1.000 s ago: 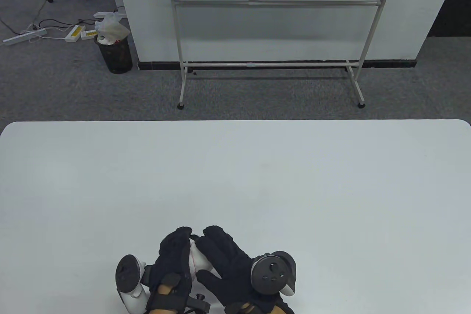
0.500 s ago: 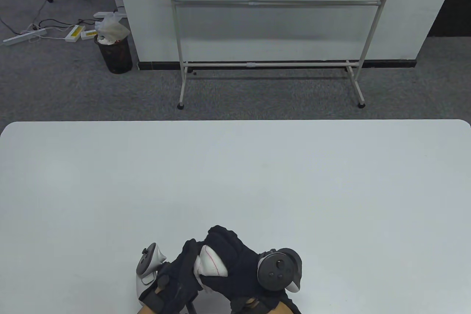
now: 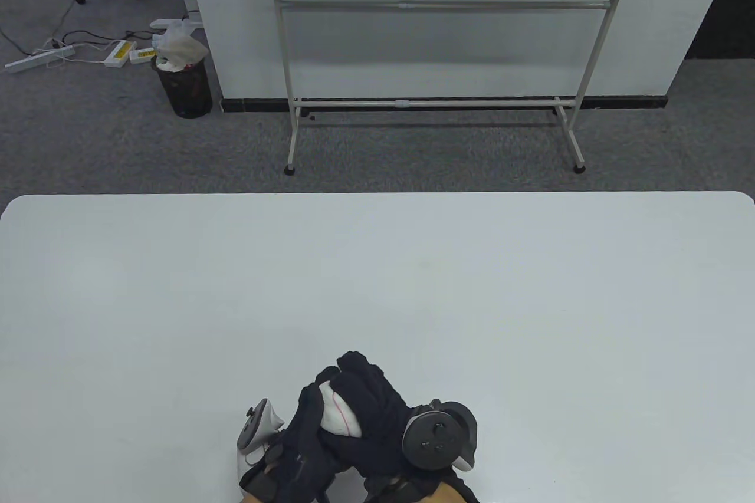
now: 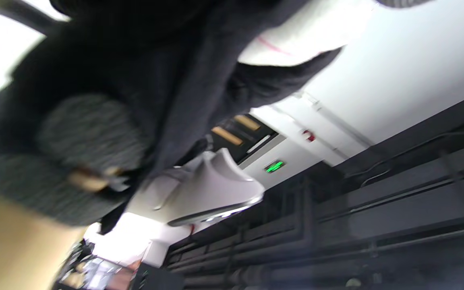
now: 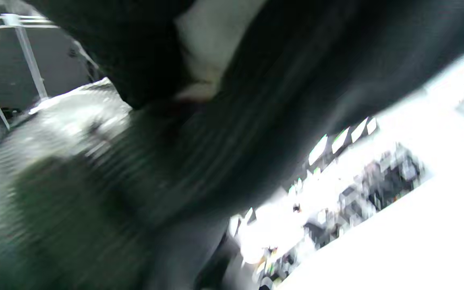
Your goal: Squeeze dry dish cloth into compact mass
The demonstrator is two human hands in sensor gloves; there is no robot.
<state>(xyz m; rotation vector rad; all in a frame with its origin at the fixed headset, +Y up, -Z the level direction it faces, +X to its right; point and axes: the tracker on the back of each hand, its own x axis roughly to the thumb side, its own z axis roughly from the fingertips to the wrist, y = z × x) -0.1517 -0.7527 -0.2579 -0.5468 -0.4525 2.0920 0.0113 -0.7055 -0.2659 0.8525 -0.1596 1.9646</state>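
matt white cloth, knit gloves

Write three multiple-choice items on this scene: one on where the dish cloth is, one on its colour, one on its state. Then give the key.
1. Where is the dish cloth?
A. near table edge, between both hands
B. far left corner
C. on the floor

2. What colour is it?
A. blue
B. white with a thin red line
C. green

3. What state is it in?
A. spread flat
B. hanging from one hand
C. bunched inside the grip

Key:
1 A, the left hand and right hand enclose it above the table.
2 B, the table view shows it.
3 C, only a small bulge shows.
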